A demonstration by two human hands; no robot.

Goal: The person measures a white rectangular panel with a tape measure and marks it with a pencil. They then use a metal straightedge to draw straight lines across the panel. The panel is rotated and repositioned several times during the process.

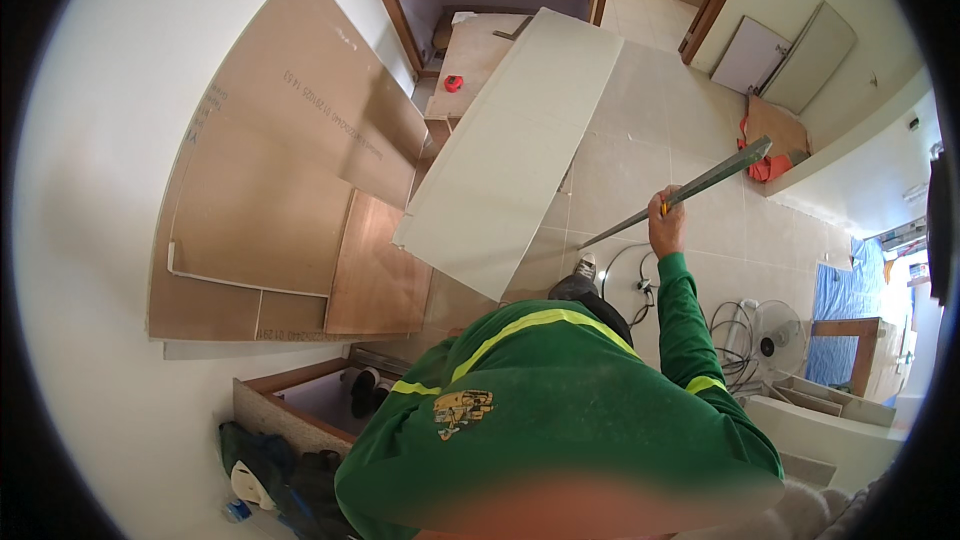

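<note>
My right hand [667,224], reaching forward in a green sleeve, is closed around a long straight metal bar [722,169]. The bar slants from the upper right down to a far tip near my shoe [586,266]. A small yellow bit shows at my fingers, too small to name. My left hand is hidden behind my torso. To the left of the bar, a long pale board [520,140] lies at a slant across a lower brown panel. A red tape measure [453,83] and a dark metal square [513,29] rest on that panel [480,60].
Large brown boards [290,140] lean on the left wall, with a smaller wooden panel [378,270] before them. Black cables [640,285] loop across the floor near a fan [778,329]. Two panels [812,58] lean at the far right. An open wooden box [310,395] stands lower left.
</note>
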